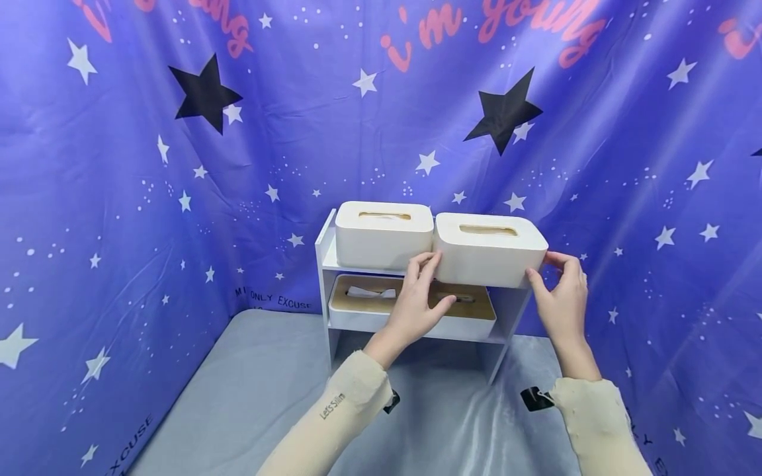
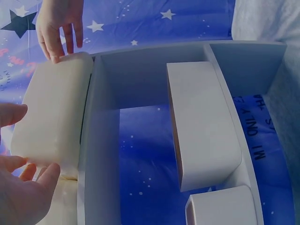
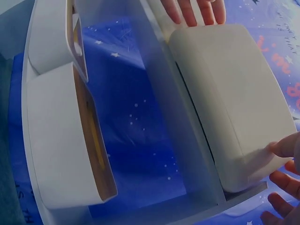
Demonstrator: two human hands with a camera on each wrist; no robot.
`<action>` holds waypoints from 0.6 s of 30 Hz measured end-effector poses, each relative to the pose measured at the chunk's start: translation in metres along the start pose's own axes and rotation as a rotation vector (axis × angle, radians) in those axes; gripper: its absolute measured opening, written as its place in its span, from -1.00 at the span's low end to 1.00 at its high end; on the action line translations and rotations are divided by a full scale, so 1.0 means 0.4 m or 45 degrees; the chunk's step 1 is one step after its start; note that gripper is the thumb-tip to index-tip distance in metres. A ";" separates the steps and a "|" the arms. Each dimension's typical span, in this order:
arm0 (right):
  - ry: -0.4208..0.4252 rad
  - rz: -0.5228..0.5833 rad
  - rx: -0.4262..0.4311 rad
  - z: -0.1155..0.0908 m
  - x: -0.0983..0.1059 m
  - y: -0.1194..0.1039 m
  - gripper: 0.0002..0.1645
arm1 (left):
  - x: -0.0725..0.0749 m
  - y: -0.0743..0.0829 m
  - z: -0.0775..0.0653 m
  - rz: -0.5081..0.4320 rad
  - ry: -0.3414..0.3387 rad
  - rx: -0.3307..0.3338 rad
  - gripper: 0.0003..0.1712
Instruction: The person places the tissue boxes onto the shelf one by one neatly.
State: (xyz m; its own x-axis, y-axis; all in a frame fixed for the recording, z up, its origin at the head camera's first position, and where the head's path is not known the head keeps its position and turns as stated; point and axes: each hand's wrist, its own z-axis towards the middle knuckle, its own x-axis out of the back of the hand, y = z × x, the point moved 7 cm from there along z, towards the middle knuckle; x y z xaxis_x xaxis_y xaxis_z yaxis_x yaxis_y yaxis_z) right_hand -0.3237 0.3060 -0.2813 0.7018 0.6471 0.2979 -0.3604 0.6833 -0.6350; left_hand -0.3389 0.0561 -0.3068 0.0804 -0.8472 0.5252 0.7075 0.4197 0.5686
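A white tissue box [image 1: 491, 258] with a wooden slot opening sits at the right of a white shelf rack's [image 1: 326, 244] top level. My left hand [image 1: 417, 301] touches its left front corner with the fingertips, thumb stretched to the right. At the other end, my right hand [image 1: 564, 297] has its thumb against the front face and its fingers spread by the right side. A second white tissue box [image 1: 383, 241] stands close on the left. In the right wrist view, the box's lower edge [image 3: 201, 122] lies along the shelf board.
Below, on the lower level, two tissue boxes with wooden tops, left [image 1: 360, 317] and right [image 1: 467, 325], stand side by side; white tissue shows in the left one's slot. The rack stands on a grey cloth surface [image 1: 250, 383], before a blue star-patterned curtain [image 1: 333, 132].
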 end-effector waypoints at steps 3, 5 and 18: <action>-0.003 -0.014 0.024 0.007 -0.002 0.002 -0.47 | -0.005 -0.004 0.000 0.029 -0.022 0.010 -0.11; -0.013 -0.020 0.020 0.012 -0.003 0.001 -0.47 | -0.007 -0.006 0.000 0.035 -0.035 0.012 -0.11; -0.028 -0.053 0.060 0.040 -0.012 0.017 -0.48 | -0.029 -0.005 0.004 0.027 -0.138 0.046 -0.14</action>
State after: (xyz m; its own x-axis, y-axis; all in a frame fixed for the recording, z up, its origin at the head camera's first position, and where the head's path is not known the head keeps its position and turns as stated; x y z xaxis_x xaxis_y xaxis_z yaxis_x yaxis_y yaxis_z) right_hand -0.3395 0.3131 -0.2755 0.7034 0.6245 0.3395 -0.3598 0.7247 -0.5877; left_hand -0.3424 0.0657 -0.3129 0.0172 -0.7984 0.6019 0.6806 0.4503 0.5779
